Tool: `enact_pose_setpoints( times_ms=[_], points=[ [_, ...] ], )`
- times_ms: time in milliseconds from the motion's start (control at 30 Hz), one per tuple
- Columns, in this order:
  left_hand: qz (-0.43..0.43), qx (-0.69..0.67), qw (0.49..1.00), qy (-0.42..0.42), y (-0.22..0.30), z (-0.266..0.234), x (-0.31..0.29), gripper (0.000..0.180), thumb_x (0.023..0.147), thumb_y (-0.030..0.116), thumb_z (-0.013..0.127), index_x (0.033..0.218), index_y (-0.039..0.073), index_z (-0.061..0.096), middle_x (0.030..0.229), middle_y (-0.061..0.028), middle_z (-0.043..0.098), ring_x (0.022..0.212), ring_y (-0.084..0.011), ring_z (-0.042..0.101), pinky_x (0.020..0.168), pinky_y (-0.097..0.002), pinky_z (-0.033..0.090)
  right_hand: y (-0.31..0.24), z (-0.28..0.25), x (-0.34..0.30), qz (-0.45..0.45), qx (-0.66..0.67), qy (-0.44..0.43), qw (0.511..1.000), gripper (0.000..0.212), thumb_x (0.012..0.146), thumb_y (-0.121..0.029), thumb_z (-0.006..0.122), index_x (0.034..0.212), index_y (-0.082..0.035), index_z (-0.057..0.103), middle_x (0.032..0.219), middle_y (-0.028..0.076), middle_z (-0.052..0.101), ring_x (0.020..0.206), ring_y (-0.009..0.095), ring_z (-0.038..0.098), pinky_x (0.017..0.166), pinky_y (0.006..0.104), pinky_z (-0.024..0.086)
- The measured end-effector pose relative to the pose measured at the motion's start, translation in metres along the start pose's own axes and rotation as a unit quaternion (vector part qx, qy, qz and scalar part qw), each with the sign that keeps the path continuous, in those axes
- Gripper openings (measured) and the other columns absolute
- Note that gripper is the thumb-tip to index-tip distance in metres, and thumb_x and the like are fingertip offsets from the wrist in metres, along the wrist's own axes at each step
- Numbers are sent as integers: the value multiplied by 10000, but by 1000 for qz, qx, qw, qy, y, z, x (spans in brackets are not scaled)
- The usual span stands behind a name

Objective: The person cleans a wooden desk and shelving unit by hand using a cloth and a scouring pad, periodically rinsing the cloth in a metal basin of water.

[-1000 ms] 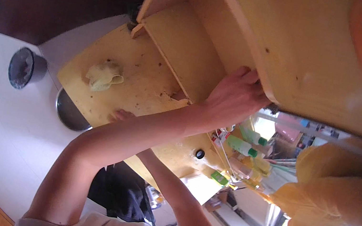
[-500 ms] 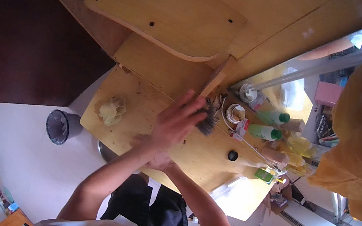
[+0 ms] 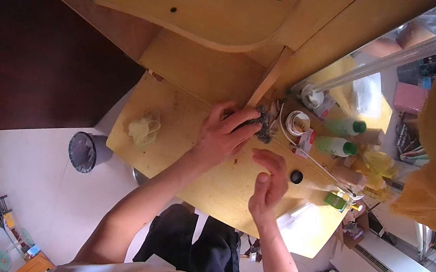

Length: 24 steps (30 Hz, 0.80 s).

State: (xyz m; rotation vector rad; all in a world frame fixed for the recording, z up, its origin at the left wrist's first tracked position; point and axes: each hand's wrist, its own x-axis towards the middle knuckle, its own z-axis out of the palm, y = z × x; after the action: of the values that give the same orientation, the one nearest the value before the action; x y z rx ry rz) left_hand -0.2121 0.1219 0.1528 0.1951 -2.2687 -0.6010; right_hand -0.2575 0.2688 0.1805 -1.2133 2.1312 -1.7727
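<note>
My left hand [image 3: 222, 135] reaches over the wooden desk [image 3: 188, 171] to the foot of an upright shelf panel. Its fingers curl round a dark grey shaggy bundle [image 3: 263, 127]; whether this is a cloth or a brush I cannot tell. Bits of it show between and beyond the fingers. My right hand [image 3: 270, 187] hovers above the desk to the right, empty, with the thumb apart from the bent fingers. A small black round cap [image 3: 296, 176] lies just beyond it on the desk.
A crumpled pale plastic bag [image 3: 141, 130] lies on the desk's left. Along the mirror stand a white cable roll [image 3: 297, 123], a green-capped bottle [image 3: 336, 146] and a green box [image 3: 335, 201]. A dark bin [image 3: 84, 152] stands on the floor at left.
My hands, close together before, are now apart. The left has closed on the grey bundle by the shelf panel; the right has moved away to the right. The view has shifted slightly.
</note>
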Motion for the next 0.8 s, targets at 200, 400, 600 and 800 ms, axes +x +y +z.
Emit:
enact_pose_setpoints(
  times_ms=[200, 400, 600, 800],
  points=[
    [26, 13, 999, 44, -15, 18, -37, 348, 619, 23, 674, 940, 159, 684, 1040, 10, 553, 942, -241, 478, 801, -330, 433, 13, -2, -15, 32, -9, 11, 999, 364, 944, -290, 402, 929, 25, 584, 948, 170, 605, 895, 301, 564, 791, 363, 435],
    [-65, 105, 981, 148, 10, -5, -24, 354, 581, -3, 691, 897, 155, 710, 882, 3, 520, 871, -217, 469, 780, -324, 405, 16, 5, -19, 48, 26, 34, 998, 371, 946, -298, 400, 925, 24, 584, 937, 171, 604, 891, 290, 565, 786, 354, 436],
    [8, -7, 986, 168, -20, 5, -19, 299, 576, 15, 706, 857, 117, 694, 858, -25, 553, 743, -230, 533, 583, -328, 449, 16, 14, -11, 61, 65, 45, 995, 383, 949, -310, 393, 926, 20, 587, 953, 164, 599, 886, 277, 562, 777, 344, 436],
    [41, -19, 985, 168, -22, 10, -29, 291, 562, 33, 705, 841, 107, 676, 870, -27, 557, 789, -240, 539, 607, -324, 462, 21, 22, -14, 79, 81, 33, 993, 389, 953, -310, 387, 923, 23, 584, 956, 160, 590, 877, 251, 557, 766, 325, 432]
  ],
)
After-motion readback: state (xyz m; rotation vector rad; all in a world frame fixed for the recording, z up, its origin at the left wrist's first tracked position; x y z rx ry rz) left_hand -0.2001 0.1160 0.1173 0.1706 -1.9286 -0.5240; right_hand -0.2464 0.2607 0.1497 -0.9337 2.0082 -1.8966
